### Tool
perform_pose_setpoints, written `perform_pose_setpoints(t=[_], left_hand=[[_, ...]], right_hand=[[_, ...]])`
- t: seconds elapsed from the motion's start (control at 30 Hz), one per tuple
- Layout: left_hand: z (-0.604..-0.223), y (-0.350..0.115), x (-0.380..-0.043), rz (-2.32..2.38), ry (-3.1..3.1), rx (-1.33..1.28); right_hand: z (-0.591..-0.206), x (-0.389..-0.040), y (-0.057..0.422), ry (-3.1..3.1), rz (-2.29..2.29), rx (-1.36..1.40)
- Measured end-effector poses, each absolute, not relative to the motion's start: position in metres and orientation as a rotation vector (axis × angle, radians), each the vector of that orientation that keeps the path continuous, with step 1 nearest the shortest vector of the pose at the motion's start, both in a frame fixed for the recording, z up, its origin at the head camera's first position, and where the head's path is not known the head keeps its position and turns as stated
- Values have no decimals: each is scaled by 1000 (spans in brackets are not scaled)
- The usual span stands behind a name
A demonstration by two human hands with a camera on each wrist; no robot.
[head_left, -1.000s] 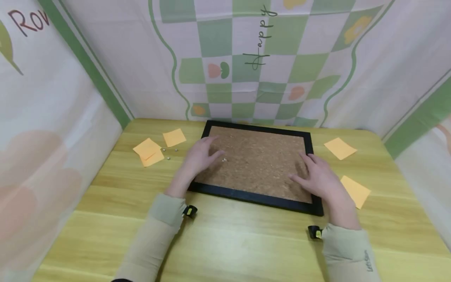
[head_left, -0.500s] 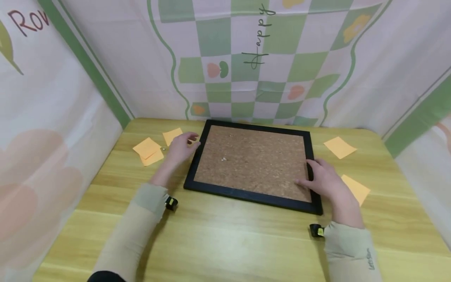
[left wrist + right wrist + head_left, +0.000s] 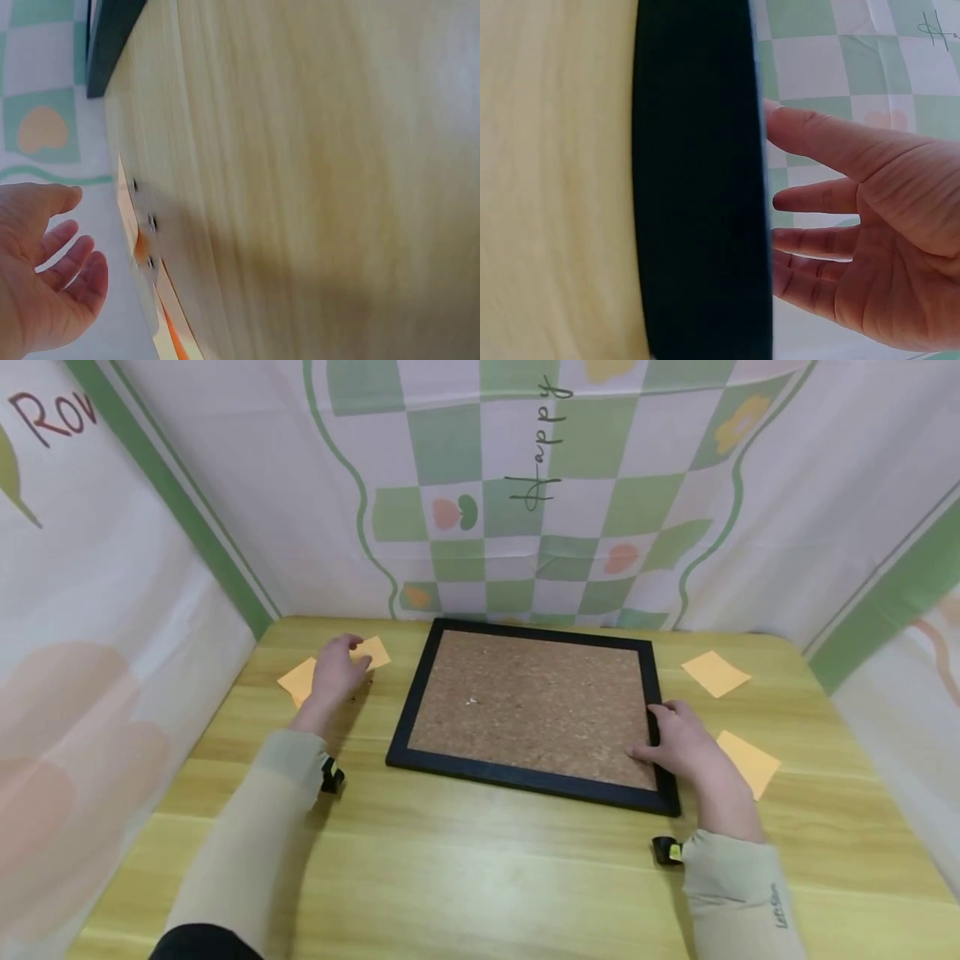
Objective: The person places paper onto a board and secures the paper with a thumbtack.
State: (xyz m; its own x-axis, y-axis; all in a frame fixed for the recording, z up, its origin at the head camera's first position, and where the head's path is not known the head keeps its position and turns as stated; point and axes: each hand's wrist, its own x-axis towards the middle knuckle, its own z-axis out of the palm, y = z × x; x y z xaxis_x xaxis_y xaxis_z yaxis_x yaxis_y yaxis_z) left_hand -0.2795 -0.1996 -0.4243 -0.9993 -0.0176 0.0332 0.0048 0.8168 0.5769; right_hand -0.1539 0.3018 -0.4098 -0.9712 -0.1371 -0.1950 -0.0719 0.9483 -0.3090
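A cork board [image 3: 525,710] with a black frame [image 3: 525,777] lies flat on the table. My left hand [image 3: 335,672] hovers left of it, over orange paper notes [image 3: 297,678], fingers loosely bent and nothing visible between them. In the left wrist view, several small shiny pieces [image 3: 152,222] lie on the wood below that hand [image 3: 45,262]; their kind is too small to tell. My right hand [image 3: 682,743] rests at the board's right edge, thumb over the cork. The right wrist view shows its fingers [image 3: 817,241] fairly straight beside the dark frame.
Another orange note [image 3: 372,652] lies behind my left hand. On the right are two more, a far note [image 3: 715,673] and a near note [image 3: 750,762] partly behind my right hand. A small whitish piece [image 3: 471,700] sits on the cork. A printed curtain [image 3: 517,527] borders the table [image 3: 465,860].
My left hand has moved left, off the board and over to the notes and small pieces. My right hand has shifted slightly nearer and stays at the right edge.
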Motion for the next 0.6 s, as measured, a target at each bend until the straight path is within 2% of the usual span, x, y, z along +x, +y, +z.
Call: perform_pose_setpoints(t=[0.4, 0.6], left_hand=[[-415, -218, -286, -1049, -3097, 275], [-419, -222, -290, -1073, -3109, 316]], right_hand=[[-410, -155, 304, 2829, -490, -95], [-410, -156, 305, 2807, -487, -62]])
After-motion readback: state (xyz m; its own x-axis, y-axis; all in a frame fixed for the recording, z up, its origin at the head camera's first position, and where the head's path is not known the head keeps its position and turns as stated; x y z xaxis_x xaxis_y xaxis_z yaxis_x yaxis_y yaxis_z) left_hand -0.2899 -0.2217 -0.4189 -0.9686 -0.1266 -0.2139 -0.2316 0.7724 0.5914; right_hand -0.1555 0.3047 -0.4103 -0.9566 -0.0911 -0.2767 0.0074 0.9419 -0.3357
